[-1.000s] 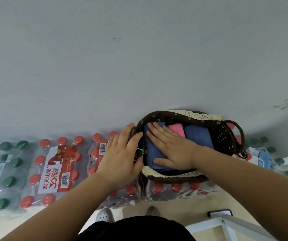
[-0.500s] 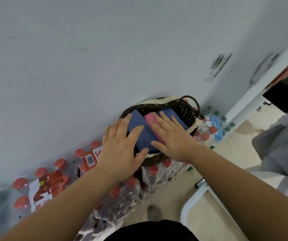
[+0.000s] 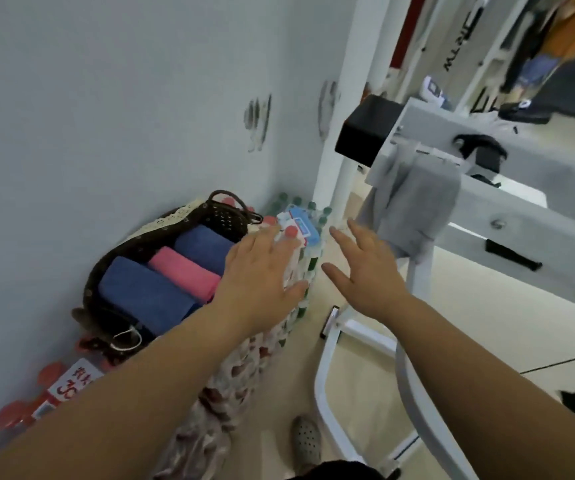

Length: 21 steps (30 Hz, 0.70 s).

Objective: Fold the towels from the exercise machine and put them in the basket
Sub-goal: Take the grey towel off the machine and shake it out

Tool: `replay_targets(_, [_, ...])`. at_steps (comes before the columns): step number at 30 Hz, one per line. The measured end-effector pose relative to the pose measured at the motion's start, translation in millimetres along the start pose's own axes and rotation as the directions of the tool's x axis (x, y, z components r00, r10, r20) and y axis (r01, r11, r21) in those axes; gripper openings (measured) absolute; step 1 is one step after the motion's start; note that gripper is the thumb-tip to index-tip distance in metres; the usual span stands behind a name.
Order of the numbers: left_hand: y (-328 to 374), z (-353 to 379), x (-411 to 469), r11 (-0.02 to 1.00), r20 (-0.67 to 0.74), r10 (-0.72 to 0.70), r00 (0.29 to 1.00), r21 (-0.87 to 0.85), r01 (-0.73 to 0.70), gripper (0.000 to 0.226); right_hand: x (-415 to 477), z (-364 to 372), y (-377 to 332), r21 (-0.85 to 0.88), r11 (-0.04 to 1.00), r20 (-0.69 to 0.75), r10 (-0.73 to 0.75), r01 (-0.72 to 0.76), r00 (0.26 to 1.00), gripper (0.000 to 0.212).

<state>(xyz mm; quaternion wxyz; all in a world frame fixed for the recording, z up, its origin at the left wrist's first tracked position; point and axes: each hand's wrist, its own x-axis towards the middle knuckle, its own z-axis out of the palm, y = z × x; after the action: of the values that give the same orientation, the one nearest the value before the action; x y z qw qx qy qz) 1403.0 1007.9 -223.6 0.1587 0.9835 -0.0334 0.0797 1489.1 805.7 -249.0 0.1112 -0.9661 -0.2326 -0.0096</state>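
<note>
In the basket (image 3: 225, 214), set on bottle packs (image 3: 241, 372), a blue towel (image 3: 144, 296), a pink towel (image 3: 184, 271) and a second blue towel (image 3: 203, 244) are laid side by side. The left hand (image 3: 262, 271) and right hand (image 3: 365, 271) are held empty, fingers spread. A grey towel (image 3: 414, 202) is draped over the exercise machine (image 3: 521, 209).

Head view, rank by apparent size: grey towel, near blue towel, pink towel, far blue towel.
1. Grey towel.
2. Near blue towel.
3. Pink towel and far blue towel: alike; the left hand covers part of the latter.
</note>
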Motion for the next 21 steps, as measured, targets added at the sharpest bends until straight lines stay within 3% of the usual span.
replay_targets(5, [40.3,18.7,84.3,0.998,0.083,0.037,0.996,-0.061,-0.032,0.068,28.2,-24.9,66.7,-0.046,0.99,-0.156,0.121,-0.13,0.98,0.066])
replay_targets(11, [90.8,46.2,178.3,0.983,0.041,0.032,0.999,-0.18,-0.024,0.064,69.8,-46.5,129.9,-0.167,0.967,-0.291,0.139,-0.193,0.947,0.07])
replay_targets(16, [119.9,67.4,239.1,0.871,0.077,-0.176,0.981,-0.452,0.192,0.041,95.3,-54.1,166.8,-0.153,0.959,-0.313,0.18,-0.237,0.933,0.07])
replay_targets(21, [129.0,90.6,261.2,0.747,0.037,-0.394,0.918,-0.569,0.343,0.021,97.1,-46.4,171.4,-0.129,0.968,-0.365,0.156,-0.216,0.918,0.069])
